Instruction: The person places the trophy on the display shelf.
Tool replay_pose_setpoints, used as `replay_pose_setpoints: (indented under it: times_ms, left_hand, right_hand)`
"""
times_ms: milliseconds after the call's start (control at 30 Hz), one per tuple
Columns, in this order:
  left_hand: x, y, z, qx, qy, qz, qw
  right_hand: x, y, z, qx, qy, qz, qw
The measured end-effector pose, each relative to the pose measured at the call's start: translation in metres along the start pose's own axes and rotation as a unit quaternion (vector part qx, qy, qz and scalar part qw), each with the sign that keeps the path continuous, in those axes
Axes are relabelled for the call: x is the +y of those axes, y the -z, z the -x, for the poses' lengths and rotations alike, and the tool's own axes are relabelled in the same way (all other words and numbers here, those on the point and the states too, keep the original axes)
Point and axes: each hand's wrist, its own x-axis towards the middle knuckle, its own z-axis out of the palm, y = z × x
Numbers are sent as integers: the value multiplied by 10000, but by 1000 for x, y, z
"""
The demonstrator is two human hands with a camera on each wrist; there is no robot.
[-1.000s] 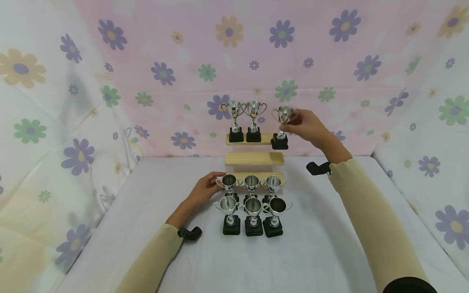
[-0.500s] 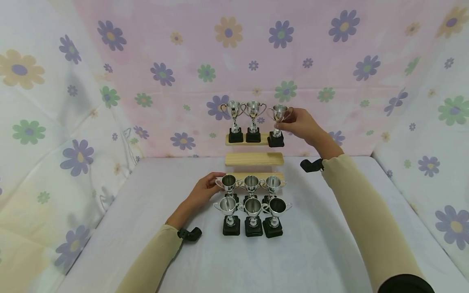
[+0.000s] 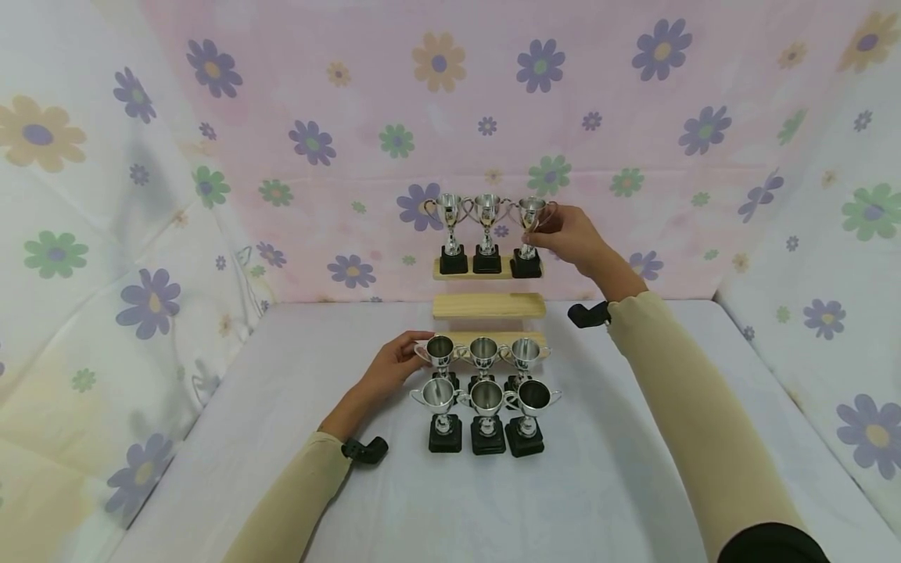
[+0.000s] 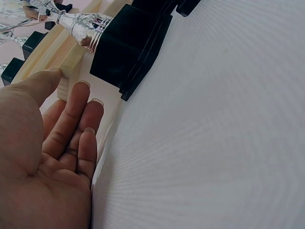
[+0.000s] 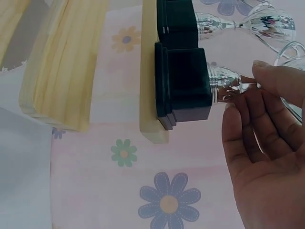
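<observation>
Trophy point(image 3: 529, 234) moved onto top shelf point(image 3: 450, 274), pinched at stem by right hand point(image 3: 572, 236). Right wrist view alone showed base seated at shelf end. Left hand point(image 3: 391, 367), fingers relaxed, rested beside lower trophies point(image 3: 484, 395).

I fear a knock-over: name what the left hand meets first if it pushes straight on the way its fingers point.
Probably the rear-left trophy; the left hand points at it, beside the lowest wooden step. Depth is unclear.
</observation>
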Motion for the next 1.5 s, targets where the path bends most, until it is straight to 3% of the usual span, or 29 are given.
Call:
replay_pose_setpoints:
  times_ms: [400, 900, 1500]
  left_hand:
    - [4, -1, 0, -18, 42, -71, 10000]
    - [0, -1, -1, -8, -29, -123, 9999]
    - [1, 0, 0, -22, -38, -113, 9999]
  right_hand:
    - [1, -8, -3, 66, 84, -331, 9994]
    - [1, -12, -6, 95, 111, -208, 9997]
    - [19, -10, 3, 355, 655, -440, 9963]
